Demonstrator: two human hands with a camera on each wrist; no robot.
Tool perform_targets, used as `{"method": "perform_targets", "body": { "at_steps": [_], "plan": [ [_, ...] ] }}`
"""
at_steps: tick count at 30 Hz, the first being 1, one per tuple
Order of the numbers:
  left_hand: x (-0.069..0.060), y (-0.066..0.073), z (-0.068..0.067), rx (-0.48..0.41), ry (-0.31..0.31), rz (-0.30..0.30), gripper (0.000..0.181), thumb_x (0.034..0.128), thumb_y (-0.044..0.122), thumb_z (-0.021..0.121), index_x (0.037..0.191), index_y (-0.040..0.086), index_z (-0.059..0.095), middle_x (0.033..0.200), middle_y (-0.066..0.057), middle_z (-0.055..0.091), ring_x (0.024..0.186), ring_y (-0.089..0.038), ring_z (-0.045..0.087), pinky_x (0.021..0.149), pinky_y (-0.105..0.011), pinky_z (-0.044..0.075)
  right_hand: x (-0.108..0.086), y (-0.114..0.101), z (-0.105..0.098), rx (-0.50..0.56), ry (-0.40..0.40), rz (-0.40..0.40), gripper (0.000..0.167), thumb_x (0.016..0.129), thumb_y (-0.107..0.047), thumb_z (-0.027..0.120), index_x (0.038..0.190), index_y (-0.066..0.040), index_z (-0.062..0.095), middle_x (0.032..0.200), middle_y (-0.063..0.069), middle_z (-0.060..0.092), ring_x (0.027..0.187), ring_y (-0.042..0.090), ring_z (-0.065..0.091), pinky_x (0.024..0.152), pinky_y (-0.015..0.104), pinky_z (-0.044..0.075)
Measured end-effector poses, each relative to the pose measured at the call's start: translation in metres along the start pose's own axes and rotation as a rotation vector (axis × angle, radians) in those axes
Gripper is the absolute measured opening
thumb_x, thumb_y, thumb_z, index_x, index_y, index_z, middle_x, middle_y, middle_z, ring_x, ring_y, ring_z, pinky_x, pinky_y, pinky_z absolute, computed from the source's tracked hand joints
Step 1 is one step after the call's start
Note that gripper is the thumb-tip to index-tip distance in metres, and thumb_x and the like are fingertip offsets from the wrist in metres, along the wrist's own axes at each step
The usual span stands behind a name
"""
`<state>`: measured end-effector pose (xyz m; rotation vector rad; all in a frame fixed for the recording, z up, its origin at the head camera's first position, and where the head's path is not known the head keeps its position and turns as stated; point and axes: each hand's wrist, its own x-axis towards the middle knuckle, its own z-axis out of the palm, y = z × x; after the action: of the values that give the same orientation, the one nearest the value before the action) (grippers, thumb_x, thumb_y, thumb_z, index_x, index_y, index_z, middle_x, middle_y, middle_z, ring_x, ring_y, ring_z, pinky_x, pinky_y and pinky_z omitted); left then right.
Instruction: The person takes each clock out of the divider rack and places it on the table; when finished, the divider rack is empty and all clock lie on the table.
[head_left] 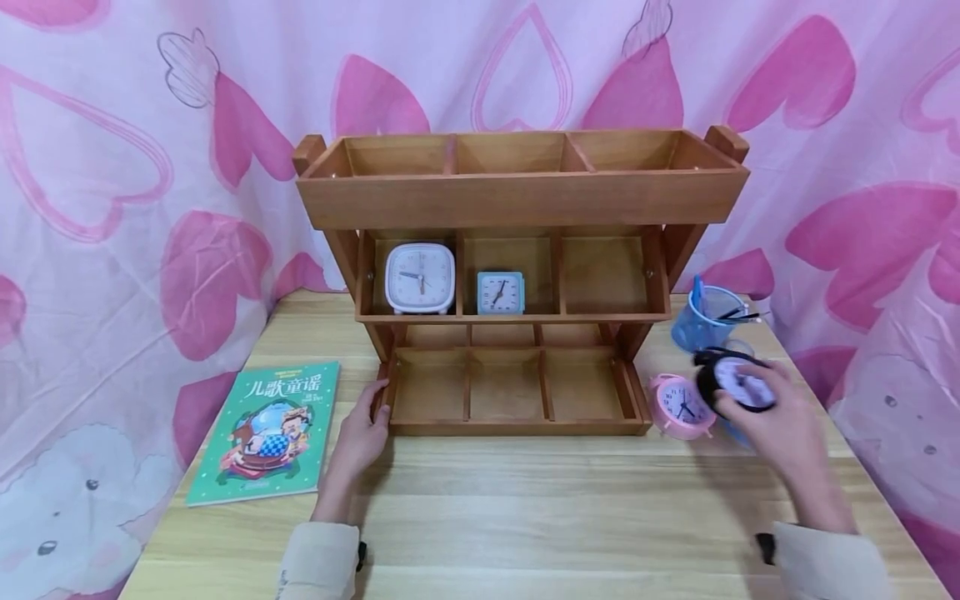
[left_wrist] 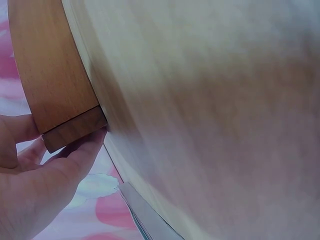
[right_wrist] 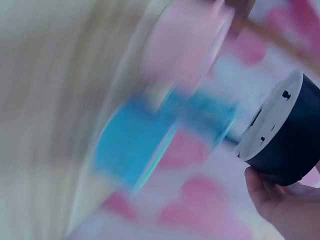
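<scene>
A wooden three-tier rack (head_left: 517, 200) stands on the table. My left hand (head_left: 363, 433) grips the lower left end of the rack; in the left wrist view, fingers (left_wrist: 82, 152) and thumb lie on either side of its wooden edge (left_wrist: 75, 131). At the right, my right hand (head_left: 780, 425) holds a black round alarm clock (head_left: 738, 381) above the table, its white back (right_wrist: 274, 117) showing in the right wrist view. Beside it are a pink clock (head_left: 681, 407) and a blue object (right_wrist: 132, 142), mostly hidden in the head view.
In the rack's middle tier stand a white clock (head_left: 420, 277) and a small teal-edged clock (head_left: 500, 293). A green book (head_left: 266, 433) lies at the left. Behind the pink clock is a blue mesh pen cup (head_left: 705, 321). A pink-patterned curtain (head_left: 480, 67) surrounds the table.
</scene>
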<state>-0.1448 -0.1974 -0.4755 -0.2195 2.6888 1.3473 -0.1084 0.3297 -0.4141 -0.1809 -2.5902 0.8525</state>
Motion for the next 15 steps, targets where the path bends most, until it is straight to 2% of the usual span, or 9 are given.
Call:
{"method": "perform_targets", "body": {
  "at_steps": [2,4,8,12,15],
  "plan": [
    [0.000,0.000,0.001,0.001,-0.001,-0.002,0.047,0.1057,0.014,0.039,0.152,0.018,0.034,0.156,-0.025,0.033,0.138,-0.042,0.040,0.110,-0.060,0.035,0.003,0.026,-0.016,-0.019,0.006,0.050,0.051,0.082,-0.019,0.074,0.125,0.006,0.060,0.140,0.034,0.044,0.119,0.052,0.042,0.092,0.055,0.035],
    [0.000,0.001,0.001,0.000,0.000,-0.007,0.047,0.1058,0.014,0.039,0.152,0.018,0.034,0.156,-0.024,0.032,0.138,-0.042,0.038,0.111,-0.060,0.034,0.006,0.049,-0.028,-0.046,0.024,0.085,0.053,0.083,-0.019,0.072,0.127,0.008,0.059,0.141,0.037,0.041,0.123,0.055,0.039,0.097,0.063,0.030],
    [0.000,0.001,0.000,0.000,-0.003,-0.012,0.047,0.1059,0.014,0.038,0.152,0.018,0.033,0.157,-0.024,0.030,0.140,-0.042,0.036,0.112,-0.060,0.032,0.010,0.090,-0.042,-0.118,0.033,0.132,0.056,0.084,-0.020,0.071,0.128,0.010,0.056,0.137,0.039,0.042,0.122,0.056,0.038,0.101,0.063,0.029],
    [0.001,0.002,0.001,-0.004,-0.016,-0.016,0.047,0.1061,0.014,0.038,0.152,0.018,0.032,0.158,-0.022,0.029,0.141,-0.041,0.036,0.112,-0.060,0.032,0.008,0.121,-0.050,-0.200,-0.047,0.192,0.063,0.087,-0.027,0.070,0.131,0.014,0.050,0.134,0.043,0.038,0.120,0.059,0.035,0.098,0.069,0.028],
    [0.000,0.001,0.001,-0.003,-0.013,-0.007,0.047,0.1060,0.014,0.038,0.152,0.018,0.033,0.158,-0.023,0.031,0.139,-0.041,0.037,0.112,-0.060,0.033,0.006,0.133,-0.052,-0.230,-0.105,0.249,0.068,0.089,-0.032,0.068,0.133,0.015,0.046,0.133,0.044,0.036,0.118,0.060,0.034,0.094,0.069,0.029]
  ]
}}
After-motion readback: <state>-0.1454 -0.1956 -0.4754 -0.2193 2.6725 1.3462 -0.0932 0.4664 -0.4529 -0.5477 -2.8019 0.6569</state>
